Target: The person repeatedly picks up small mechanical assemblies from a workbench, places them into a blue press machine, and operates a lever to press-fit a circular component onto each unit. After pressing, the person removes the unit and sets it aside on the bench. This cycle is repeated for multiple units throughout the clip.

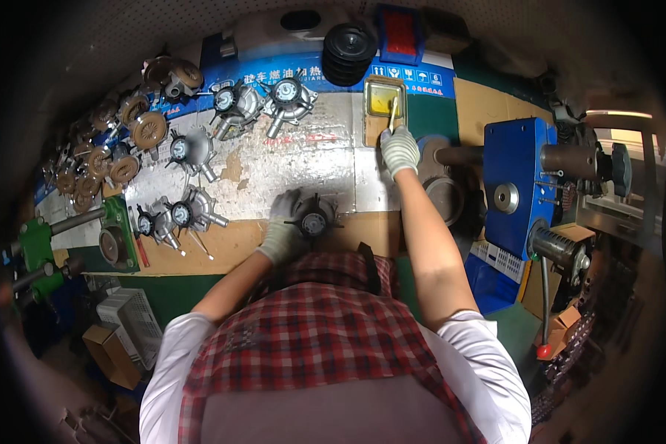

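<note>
My left hand [283, 226], in a pale knit glove, grips a metal pump housing [316, 220] with a dark round hub, low on the bench close to my apron. My right hand [400, 151], gloved too, is stretched forward and closed around a thin, light-coloured brush [394, 112]. The brush's far end reaches into a small rectangular tray [385, 80] holding yellow liquid [382, 99]; its tip is hard to make out. Similar pump housings [287, 98] stand in loose groups to the left, with two light sticks [201, 244] beside the nearest ones.
Brown round parts [149, 129] are heaped at the far left. A stack of black discs [348, 55] and a red-and-blue bin [400, 35] stand at the back. A blue press [507, 181] with a red-knobbed lever [545, 318] is on the right, a green fixture [118, 233] on the left.
</note>
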A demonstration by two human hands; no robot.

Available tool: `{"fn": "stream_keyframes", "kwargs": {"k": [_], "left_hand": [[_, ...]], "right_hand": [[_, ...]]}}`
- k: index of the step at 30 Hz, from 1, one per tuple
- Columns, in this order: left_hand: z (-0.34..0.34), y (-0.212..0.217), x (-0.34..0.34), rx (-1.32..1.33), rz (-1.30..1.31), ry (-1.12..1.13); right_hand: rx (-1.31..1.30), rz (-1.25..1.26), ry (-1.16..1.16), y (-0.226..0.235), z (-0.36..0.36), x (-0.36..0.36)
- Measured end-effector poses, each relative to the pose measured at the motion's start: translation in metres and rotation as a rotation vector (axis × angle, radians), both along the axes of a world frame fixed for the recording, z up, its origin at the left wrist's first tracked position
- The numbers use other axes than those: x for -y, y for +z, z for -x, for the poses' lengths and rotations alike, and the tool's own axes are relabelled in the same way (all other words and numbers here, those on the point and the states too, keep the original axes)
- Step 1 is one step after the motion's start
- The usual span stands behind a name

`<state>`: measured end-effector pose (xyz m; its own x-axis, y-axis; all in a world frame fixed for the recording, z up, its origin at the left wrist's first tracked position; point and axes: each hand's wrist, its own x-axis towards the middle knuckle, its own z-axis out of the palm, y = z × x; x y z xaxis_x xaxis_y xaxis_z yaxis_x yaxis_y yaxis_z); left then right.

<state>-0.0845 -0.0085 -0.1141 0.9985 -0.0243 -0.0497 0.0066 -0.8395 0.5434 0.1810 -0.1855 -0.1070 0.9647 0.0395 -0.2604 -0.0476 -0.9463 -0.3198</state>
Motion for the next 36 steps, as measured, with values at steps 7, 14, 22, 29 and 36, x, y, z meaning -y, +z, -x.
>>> {"fn": "stream_keyframes", "kwargs": {"k": [7, 14, 22, 29, 36], "left_hand": [[-0.058, -0.118, 0.025, -0.278, 1.096, 0.119], [-0.097, 0.095, -0.007, -0.809, 1.159, 0.04], [-0.086, 0.116, -0.015, -0.872, 1.167, 0.111], [-0.091, 0.121, -0.016, -0.765, 0.944, -0.019], [-0.102, 0.089, -0.017, -0.796, 0.707, -0.064]], "right_hand": [[-0.072, -0.683, 0.032, 0.084, 0.057, 0.029], [0.411, -0.037, 0.856, 0.182, 0.087, 0.037], [0.398, 0.08, 0.906, 0.177, 0.085, 0.019], [-0.137, -0.058, 0.613, 0.17, 0.077, 0.017], [-0.614, -0.445, 0.494, 0.117, 0.049, 0.022]]}}
